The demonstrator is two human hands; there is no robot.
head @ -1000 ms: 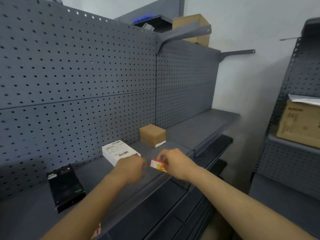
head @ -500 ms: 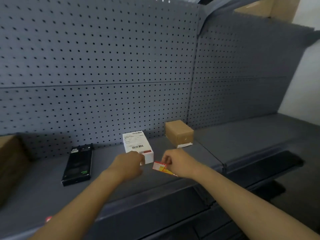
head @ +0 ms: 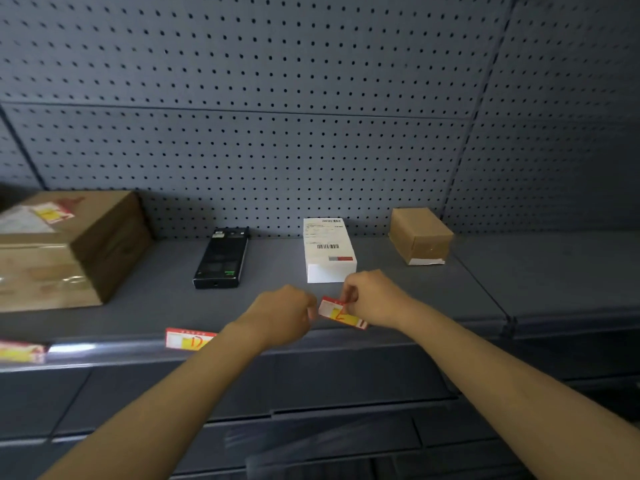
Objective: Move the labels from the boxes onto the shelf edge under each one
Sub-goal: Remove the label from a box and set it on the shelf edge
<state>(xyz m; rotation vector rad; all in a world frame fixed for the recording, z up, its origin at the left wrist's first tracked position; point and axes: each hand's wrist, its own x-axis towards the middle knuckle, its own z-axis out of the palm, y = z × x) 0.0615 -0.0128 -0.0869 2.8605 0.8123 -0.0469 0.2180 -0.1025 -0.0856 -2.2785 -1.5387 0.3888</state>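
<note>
A red and yellow label (head: 341, 313) is pinched between my left hand (head: 285, 315) and my right hand (head: 372, 297), just above the shelf edge (head: 104, 349) in front of the white box (head: 328, 249). Left of the white box lies a black box (head: 221, 258). A small brown box (head: 420, 235) stands to the right. A large cardboard box (head: 65, 247) at the left carries a red and yellow label (head: 52, 211) on top. Two labels sit on the shelf edge: one (head: 188, 339) under the black box, another (head: 20, 351) at the far left.
A grey pegboard wall (head: 277, 116) backs the shelf. The adjoining grey shelf board (head: 554, 271) extends to the right. Lower shelves (head: 311, 427) lie below my forearms.
The view has swung left and down, bringing the large cardboard box and the shelf-edge labels into sight. Both hands stay together on the label, now lower, near the shelf edge.
</note>
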